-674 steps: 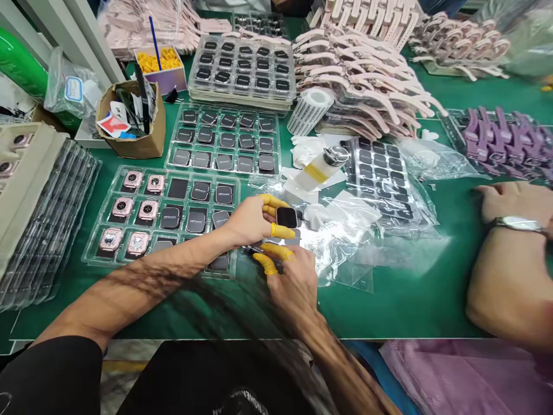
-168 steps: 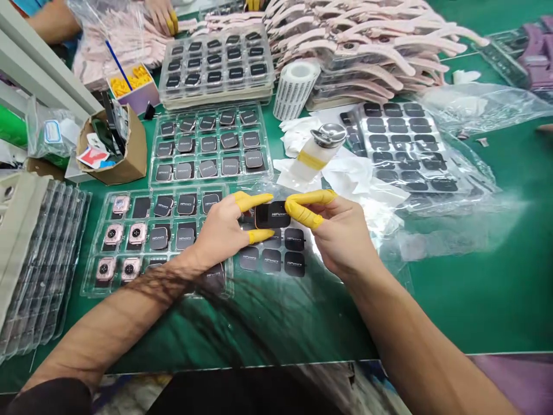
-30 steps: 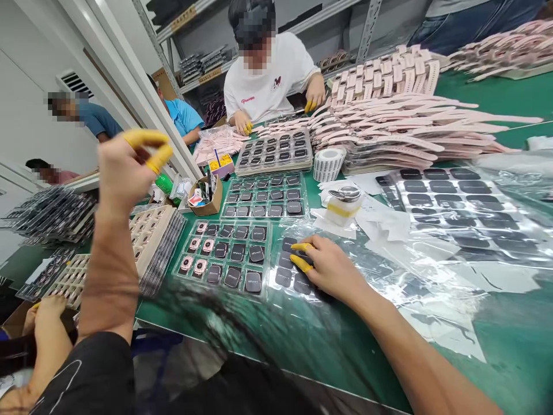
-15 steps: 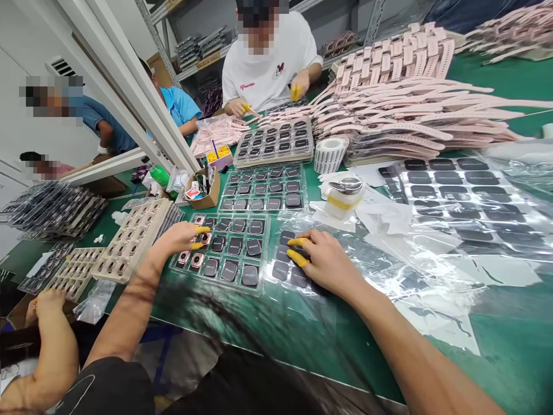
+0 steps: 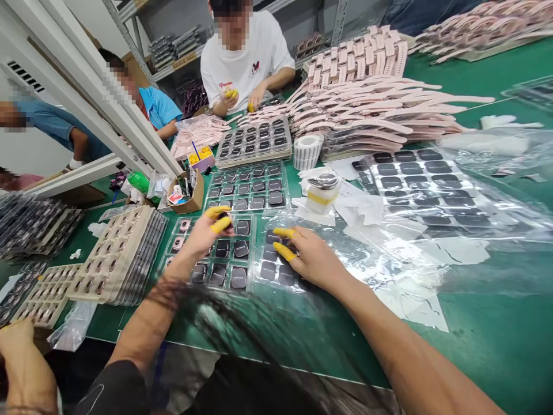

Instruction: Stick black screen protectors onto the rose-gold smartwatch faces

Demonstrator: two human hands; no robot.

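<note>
My left hand (image 5: 206,231), with yellow finger covers, pinches a small dark square piece (image 5: 224,217) above a clear tray (image 5: 254,230). The tray's compartments hold dark square pieces, with pink-framed watch faces (image 5: 177,244) in the left ones. My right hand (image 5: 309,256), also with yellow finger covers, is over a sheet of dark squares (image 5: 268,270) just right of the tray. Its thumb and index finger are apart, with nothing visible between them; the other fingers are partly hidden.
Behind are another filled tray (image 5: 243,187), a label roll (image 5: 307,151), a white container with a metal lid (image 5: 322,196) and piled pink straps (image 5: 358,109). Stacked beige trays (image 5: 113,253) stand left. Plastic sheets (image 5: 389,259) lie right. A person in a white shirt (image 5: 246,55) works opposite.
My left hand has lifted from the tray's left compartments and moved right with a dark piece in its fingers. My right hand remains over the sheet. The camera view has shifted.
</note>
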